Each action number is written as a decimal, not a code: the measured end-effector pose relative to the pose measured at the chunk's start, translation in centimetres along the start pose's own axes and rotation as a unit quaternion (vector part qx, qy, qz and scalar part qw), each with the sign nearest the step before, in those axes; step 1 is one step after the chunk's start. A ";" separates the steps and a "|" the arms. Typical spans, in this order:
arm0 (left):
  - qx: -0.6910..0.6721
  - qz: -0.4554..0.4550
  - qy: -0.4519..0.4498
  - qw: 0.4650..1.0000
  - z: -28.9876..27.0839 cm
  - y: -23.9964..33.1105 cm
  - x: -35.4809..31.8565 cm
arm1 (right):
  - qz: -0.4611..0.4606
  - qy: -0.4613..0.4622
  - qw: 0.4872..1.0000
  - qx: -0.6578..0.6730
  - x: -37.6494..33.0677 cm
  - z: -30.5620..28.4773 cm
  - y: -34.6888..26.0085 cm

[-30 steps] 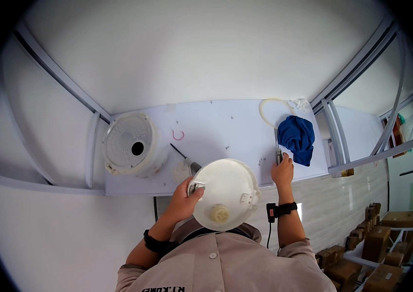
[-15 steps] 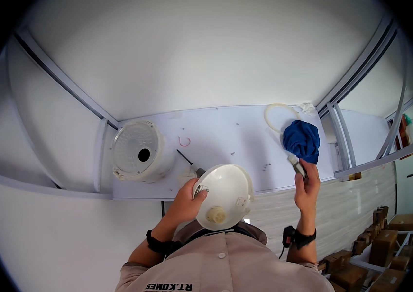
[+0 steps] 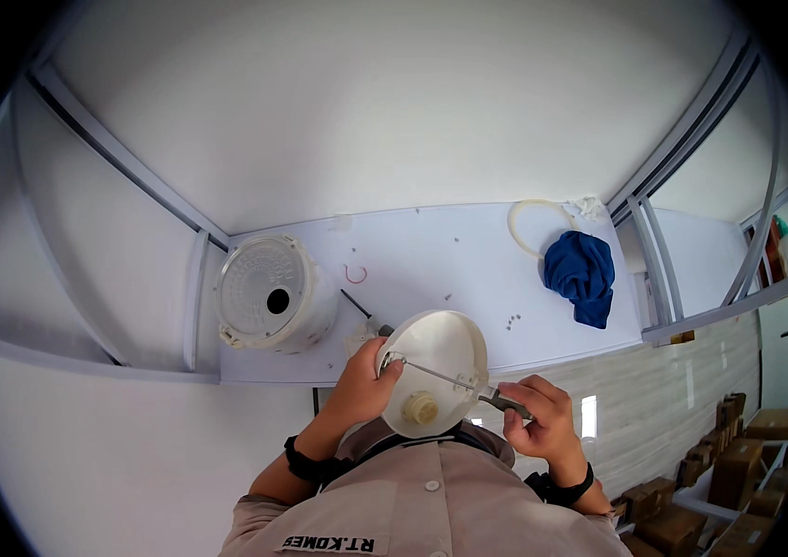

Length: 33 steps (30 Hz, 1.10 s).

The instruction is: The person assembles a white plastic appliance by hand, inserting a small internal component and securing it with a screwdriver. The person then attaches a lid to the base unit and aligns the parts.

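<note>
My left hand (image 3: 362,382) grips the rim of a white bowl-shaped plastic cover (image 3: 451,345), its hollow side facing up, close in front of my body. The thumb rests inside by a small metal piece (image 3: 393,359). A cream round fitting (image 3: 420,408) sits low in the hollow. My right hand (image 3: 544,416) is closed around the grey handle of a screwdriver (image 3: 503,402). Its long shaft reaches leftward across the cover, with the tip at the metal piece beside my left thumb. Whether the tip sits in a screw is too small to tell.
On the white table (image 3: 412,269) stand a white round tub (image 3: 306,311), a second dark-shafted tool (image 3: 377,325), a red ring-shaped strip (image 3: 357,275) and several small screws (image 3: 514,322). Farther right lie a blue cloth (image 3: 579,269) and a cream ring (image 3: 513,229). Cardboard boxes (image 3: 733,469) stand at right.
My right hand has moved from beside the blue cloth leftward and nearer, bringing the screwdriver across the cover to the metal piece. My left hand still holds the cover, now tilted slightly differently.
</note>
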State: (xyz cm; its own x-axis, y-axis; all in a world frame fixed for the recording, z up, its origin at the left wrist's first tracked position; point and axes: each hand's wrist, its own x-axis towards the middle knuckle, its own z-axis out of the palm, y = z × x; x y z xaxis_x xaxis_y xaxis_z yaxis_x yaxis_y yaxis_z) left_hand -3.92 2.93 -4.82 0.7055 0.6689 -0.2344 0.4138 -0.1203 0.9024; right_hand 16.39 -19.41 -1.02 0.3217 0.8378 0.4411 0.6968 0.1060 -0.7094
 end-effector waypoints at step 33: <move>-0.006 0.014 0.012 1.000 -0.2 -2.4 -0.9 | 0.207 0.200 0.950 -0.119 -1.5 1.4 12.4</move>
State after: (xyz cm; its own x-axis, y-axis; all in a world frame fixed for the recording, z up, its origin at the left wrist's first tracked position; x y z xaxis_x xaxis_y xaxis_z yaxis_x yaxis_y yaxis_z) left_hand -5.66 2.81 -6.68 0.7029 0.6826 -0.2002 0.3869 -0.1307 0.9128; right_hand 23.67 -18.62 -11.30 0.7846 0.5056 0.3588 0.5674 -0.3523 -0.7443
